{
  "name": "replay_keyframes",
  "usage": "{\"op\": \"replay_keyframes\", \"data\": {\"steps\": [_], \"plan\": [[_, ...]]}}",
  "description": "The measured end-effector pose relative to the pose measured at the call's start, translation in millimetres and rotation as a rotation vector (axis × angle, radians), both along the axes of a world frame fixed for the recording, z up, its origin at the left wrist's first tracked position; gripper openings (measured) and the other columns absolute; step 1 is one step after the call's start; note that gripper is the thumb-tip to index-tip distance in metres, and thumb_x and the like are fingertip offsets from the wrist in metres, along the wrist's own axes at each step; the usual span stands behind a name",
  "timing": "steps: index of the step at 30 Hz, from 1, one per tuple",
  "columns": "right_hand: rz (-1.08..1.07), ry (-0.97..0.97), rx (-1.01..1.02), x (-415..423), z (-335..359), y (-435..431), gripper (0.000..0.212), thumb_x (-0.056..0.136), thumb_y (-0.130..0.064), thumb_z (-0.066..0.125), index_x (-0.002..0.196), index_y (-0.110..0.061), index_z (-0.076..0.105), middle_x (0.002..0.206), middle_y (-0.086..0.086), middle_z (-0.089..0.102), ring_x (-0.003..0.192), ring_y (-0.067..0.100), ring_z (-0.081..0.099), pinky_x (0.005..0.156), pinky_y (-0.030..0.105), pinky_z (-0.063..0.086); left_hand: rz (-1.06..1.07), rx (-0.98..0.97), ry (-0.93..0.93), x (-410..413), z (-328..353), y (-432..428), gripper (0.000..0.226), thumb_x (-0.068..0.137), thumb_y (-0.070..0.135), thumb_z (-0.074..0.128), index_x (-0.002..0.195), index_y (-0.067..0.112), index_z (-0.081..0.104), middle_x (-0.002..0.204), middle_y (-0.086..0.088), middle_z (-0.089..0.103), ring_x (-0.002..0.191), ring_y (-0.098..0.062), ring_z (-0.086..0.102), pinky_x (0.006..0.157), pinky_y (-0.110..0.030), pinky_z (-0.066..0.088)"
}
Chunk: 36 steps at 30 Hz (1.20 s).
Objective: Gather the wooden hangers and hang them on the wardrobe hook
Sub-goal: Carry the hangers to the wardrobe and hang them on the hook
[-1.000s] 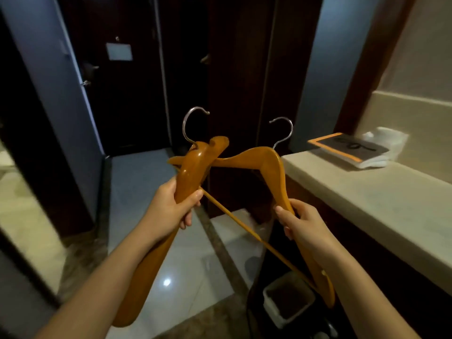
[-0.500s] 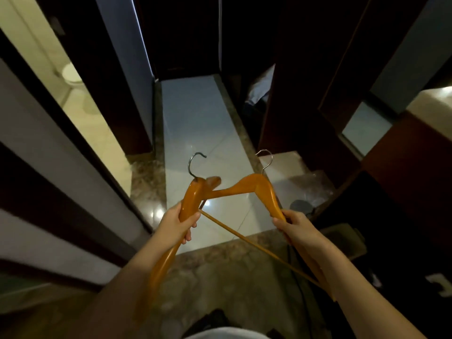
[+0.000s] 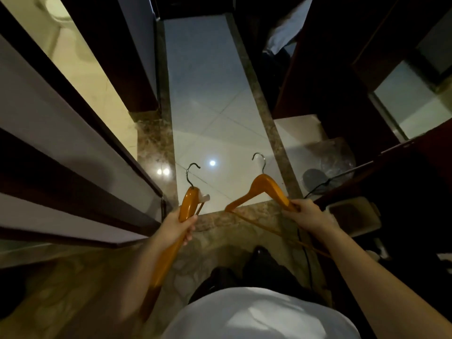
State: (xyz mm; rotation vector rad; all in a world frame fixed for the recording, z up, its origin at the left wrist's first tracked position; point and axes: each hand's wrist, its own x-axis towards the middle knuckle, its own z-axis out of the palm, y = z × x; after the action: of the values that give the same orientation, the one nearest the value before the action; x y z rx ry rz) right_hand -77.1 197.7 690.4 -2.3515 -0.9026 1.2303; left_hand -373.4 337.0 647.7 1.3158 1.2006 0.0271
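I hold two orange-brown wooden hangers with metal hooks, one in each hand, above the floor. My left hand (image 3: 176, 226) grips the left hanger (image 3: 187, 203) seen edge-on, its hook pointing away from me. My right hand (image 3: 308, 214) grips one arm of the right hanger (image 3: 263, 185), which faces me flat with its thin bar running back under my wrist. The two hangers are apart. No wardrobe hook is visible.
A pale tiled corridor floor (image 3: 210, 99) with a brown marble border runs ahead. Dark wooden panels (image 3: 315, 77) stand on the right, a door frame (image 3: 80, 152) on the left. A small bin (image 3: 354, 215) and a black cable (image 3: 318, 188) lie at the right.
The view has tilted down from the corridor to the floor. The hangers, crossed and touching a second ago, have been pulled apart, one in each hand.
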Motion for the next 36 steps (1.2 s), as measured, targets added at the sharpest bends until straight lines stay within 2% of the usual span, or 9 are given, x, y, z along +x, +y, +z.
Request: {"op": "replay_keyframes", "data": {"steps": [5, 9, 14, 17, 21, 26, 29, 31, 36], "plan": [[0.013, 0.008, -0.200, 24, -41, 9, 0.015, 0.089, -0.023, 0.056, 0.081, -0.013, 0.064, 0.084, 0.010, 0.065, 0.087, 0.026, 0.063, 0.083, 0.041, 0.051, -0.011, -0.110, 0.119, 10, -23, 9, 0.016, 0.093, 0.025, 0.052, 0.107, 0.018, 0.052, 0.081, -0.008, 0.060, 0.060, -0.017, 0.058, 0.052, -0.026, 0.049], [-0.008, 0.030, -0.312, 56, -70, 13, 0.019, 0.088, -0.022, 0.056, 0.089, -0.007, 0.067, 0.093, 0.015, 0.067, 0.089, 0.029, 0.063, 0.088, 0.043, 0.051, -0.031, -0.145, 0.164, 37, -41, 20, 0.016, 0.091, 0.024, 0.055, 0.105, 0.016, 0.052, 0.080, -0.007, 0.059, 0.068, -0.020, 0.059, 0.062, -0.032, 0.050], [-0.041, 0.042, -0.437, 116, -98, 24, 0.012, 0.084, -0.023, 0.056, 0.074, -0.027, 0.061, 0.094, 0.013, 0.066, 0.092, 0.030, 0.062, 0.090, 0.048, 0.050, -0.047, -0.202, 0.297, 91, -52, 51, 0.026, 0.092, 0.019, 0.053, 0.117, 0.014, 0.046, 0.087, -0.008, 0.058, 0.070, -0.019, 0.058, 0.062, -0.027, 0.049], [-0.080, 0.050, -0.471, 146, -100, 43, 0.008, 0.085, -0.019, 0.054, 0.084, -0.022, 0.062, 0.097, 0.015, 0.064, 0.093, 0.030, 0.061, 0.090, 0.047, 0.051, -0.020, -0.201, 0.348, 115, -56, 75, 0.031, 0.092, 0.018, 0.052, 0.122, 0.012, 0.046, 0.087, -0.008, 0.059, 0.071, -0.019, 0.058, 0.062, -0.025, 0.048], [-0.056, 0.028, -0.526, 182, -95, 82, 0.013, 0.090, -0.013, 0.050, 0.097, -0.010, 0.060, 0.096, 0.015, 0.061, 0.092, 0.028, 0.059, 0.083, 0.038, 0.050, 0.058, -0.194, 0.373, 136, -57, 108, 0.033, 0.091, 0.021, 0.055, 0.122, 0.013, 0.047, 0.088, -0.012, 0.060, 0.069, -0.021, 0.057, 0.062, -0.028, 0.049], [0.011, 0.038, -0.529, 210, -99, 140, 0.022, 0.092, -0.018, 0.049, 0.107, -0.011, 0.062, 0.103, 0.015, 0.062, 0.096, 0.030, 0.060, 0.090, 0.043, 0.051, 0.123, -0.164, 0.398, 149, -52, 141, 0.037, 0.091, 0.018, 0.055, 0.126, 0.014, 0.045, 0.091, -0.010, 0.061, 0.076, -0.023, 0.059, 0.064, -0.027, 0.048], [0.050, 0.111, -0.480, 215, -96, 190, 0.017, 0.092, -0.031, 0.050, 0.100, -0.018, 0.059, 0.100, 0.009, 0.059, 0.098, 0.028, 0.058, 0.090, 0.041, 0.049, 0.148, -0.182, 0.424, 151, -50, 163, 0.040, 0.090, 0.017, 0.056, 0.128, 0.015, 0.044, 0.087, -0.010, 0.061, 0.073, -0.023, 0.058, 0.065, -0.031, 0.049], [0.082, 0.126, -0.453, 218, -95, 228, 0.013, 0.092, -0.029, 0.051, 0.091, -0.018, 0.059, 0.093, 0.008, 0.059, 0.091, 0.025, 0.059, 0.090, 0.041, 0.050, 0.157, -0.187, 0.456, 151, -52, 181, 0.039, 0.089, 0.016, 0.056, 0.126, 0.013, 0.045, 0.086, -0.010, 0.061, 0.070, -0.023, 0.058, 0.066, -0.036, 0.050], [0.170, 0.111, -0.388, 230, -97, 326, 0.014, 0.090, -0.011, 0.049, 0.099, -0.013, 0.059, 0.081, 0.006, 0.056, 0.072, 0.019, 0.055, 0.069, 0.031, 0.048, 0.207, -0.231, 0.496, 156, -62, 240, 0.042, 0.090, 0.008, 0.054, 0.129, 0.005, 0.042, 0.081, -0.010, 0.055, 0.066, -0.019, 0.053, 0.060, -0.027, 0.046]]}}
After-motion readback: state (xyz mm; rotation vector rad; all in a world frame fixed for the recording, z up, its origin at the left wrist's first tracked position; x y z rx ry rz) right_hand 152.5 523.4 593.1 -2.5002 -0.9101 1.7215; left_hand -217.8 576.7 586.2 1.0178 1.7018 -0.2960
